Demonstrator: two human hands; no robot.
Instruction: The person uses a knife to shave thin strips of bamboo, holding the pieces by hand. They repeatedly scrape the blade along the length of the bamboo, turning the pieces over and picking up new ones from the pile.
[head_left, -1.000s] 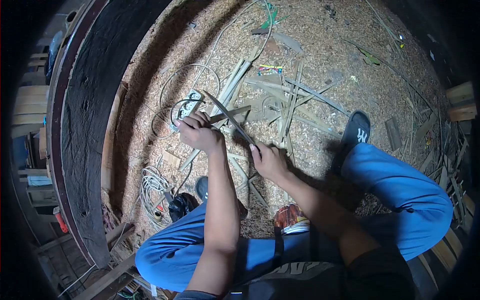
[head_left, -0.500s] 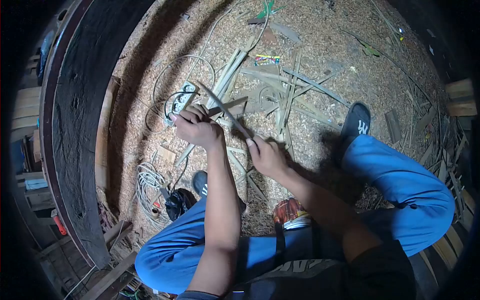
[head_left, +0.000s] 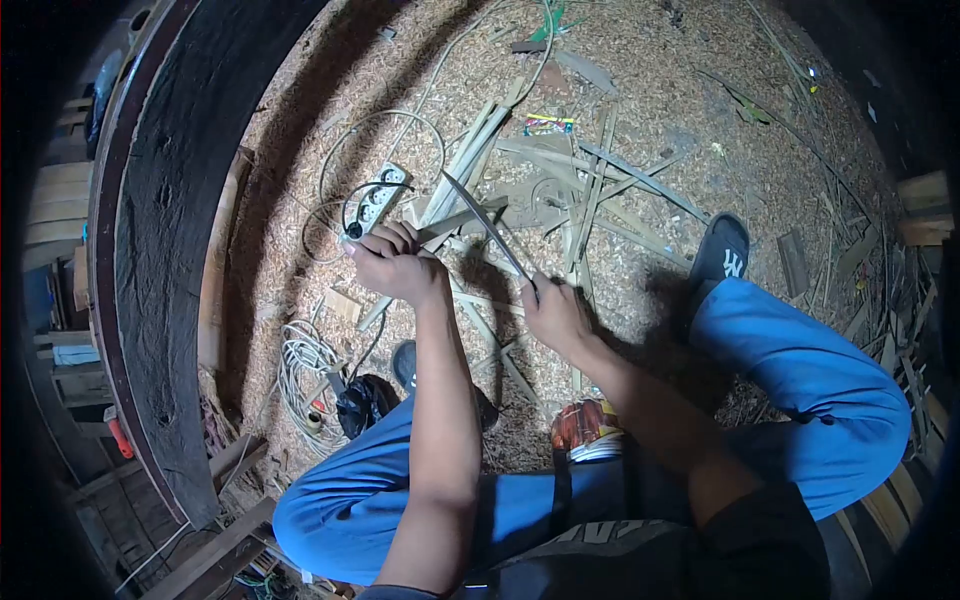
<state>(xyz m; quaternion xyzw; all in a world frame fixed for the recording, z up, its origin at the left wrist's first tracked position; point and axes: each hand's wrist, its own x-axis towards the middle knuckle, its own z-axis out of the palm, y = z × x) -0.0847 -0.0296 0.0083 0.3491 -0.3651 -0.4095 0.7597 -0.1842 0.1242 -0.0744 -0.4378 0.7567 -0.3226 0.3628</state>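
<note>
My left hand (head_left: 398,265) is closed around one end of a flat wooden piece (head_left: 460,219), which points up and to the right. In my right hand (head_left: 558,318) is the handle of a long thin blade (head_left: 487,227). The blade slants up and to the left, its tip above the wooden piece, and seems to cross over it. Whether the two touch I cannot tell. Just beyond my left hand lies a white power strip (head_left: 377,200) with a black plug in it.
Split wooden strips (head_left: 590,195) lie across the shavings. A coiled pale cable (head_left: 305,365) and a black plastic bag (head_left: 362,405) are at the lower left. A dark curved beam (head_left: 160,260) runs along the left side. A patterned packet (head_left: 587,428) sits between my legs.
The view has shifted slightly. The blade has moved a little to the right and is turned more steeply in my right hand. My left hand still grips the wooden piece.
</note>
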